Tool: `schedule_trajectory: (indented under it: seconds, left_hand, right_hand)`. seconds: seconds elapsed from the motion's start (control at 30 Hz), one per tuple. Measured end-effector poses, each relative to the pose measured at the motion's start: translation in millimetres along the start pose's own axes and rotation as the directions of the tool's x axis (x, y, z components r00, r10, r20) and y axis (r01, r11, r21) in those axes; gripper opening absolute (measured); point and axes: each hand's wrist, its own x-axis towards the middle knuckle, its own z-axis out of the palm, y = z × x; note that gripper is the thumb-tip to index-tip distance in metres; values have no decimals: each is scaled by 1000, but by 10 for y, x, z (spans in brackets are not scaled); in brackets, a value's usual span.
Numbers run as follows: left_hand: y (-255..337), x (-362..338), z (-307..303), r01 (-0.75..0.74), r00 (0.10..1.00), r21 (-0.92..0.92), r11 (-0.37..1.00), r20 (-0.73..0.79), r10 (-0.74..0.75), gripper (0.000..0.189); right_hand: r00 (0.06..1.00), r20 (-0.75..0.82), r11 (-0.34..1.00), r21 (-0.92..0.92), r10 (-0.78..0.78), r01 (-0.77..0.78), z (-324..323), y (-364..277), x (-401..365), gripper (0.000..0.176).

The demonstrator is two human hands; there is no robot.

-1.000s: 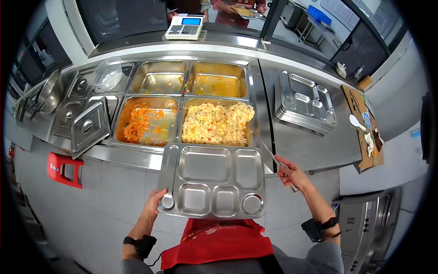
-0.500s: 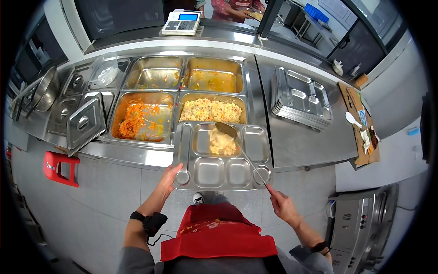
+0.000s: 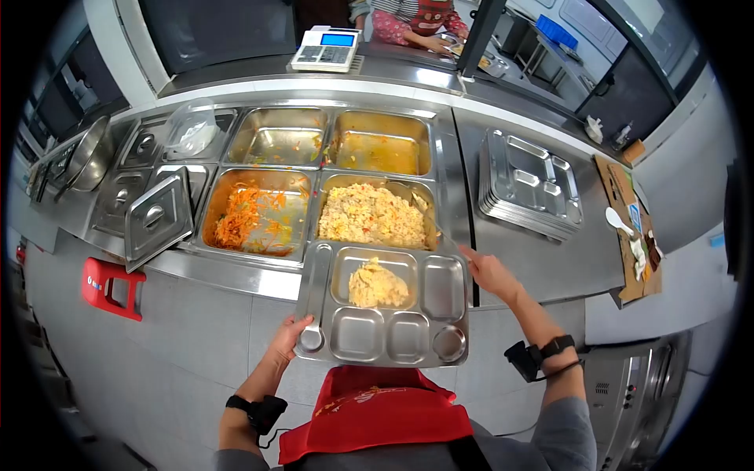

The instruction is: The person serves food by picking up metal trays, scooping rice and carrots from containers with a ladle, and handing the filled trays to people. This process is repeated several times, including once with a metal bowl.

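Back from the tray [image 3: 357,334], the spoon [image 3: 419,204] now dips into the rice pan [image 3: 353,182] just beyond it, my right hand [image 3: 491,272] gripping its handle. My left hand [image 3: 292,336] clasps the tray's near-left corner; a heap of rice [image 3: 377,284] sits in its big compartment. I judge serving midway: another scoop wants the tray level.

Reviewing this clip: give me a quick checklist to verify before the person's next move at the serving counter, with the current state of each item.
1. Left hand grips the tray at its near-left corner: ok.
2. Tray roughly level: ok.
3. Rice portion sits inside the large compartment: ok.
4. Serving spoon bowl rests in the rice pan: ok.
5. Right hand fingers closed on the spoon handle: cannot tell.
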Motion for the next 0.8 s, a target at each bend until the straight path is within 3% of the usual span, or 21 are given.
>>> schedule_trajectory:
  seconds: [0.07,0.1,0.17,0.27,0.37,0.67,0.8]
  left_hand:
    - [-36,-19,-49,-9,1000,-38,999,2,9,27]
    - [-44,-43,-50,-8,1000,-59,998,6,8,27]
    - [-78,-14,-96,3,1000,-50,999,31,-2,32]
    - [-53,15,-18,4,1000,-54,999,11,-4,32]
    - [-57,69,-58,6,999,-56,998,45,-4,33]
    - [12,80,-13,-2,1000,-38,999,-9,2,33]
    - [116,131,4,-10,999,-42,999,39,12,35]
  right_hand:
    - [993,101,968,246,-68,42,11,5,121,52]
    - [968,235,891,418,83,-178,-96,-59,121,52]
    - [792,545,547,589,276,-595,-312,-159,79,51]
    - [653,751,182,632,98,-754,-341,-230,-47,46]
    - [726,666,198,699,170,-687,-138,-412,-178,47]
    - [805,500,212,790,319,-575,-160,-497,-820,46]
    - [828,421,337,770,370,-542,-269,-610,-1166,48]
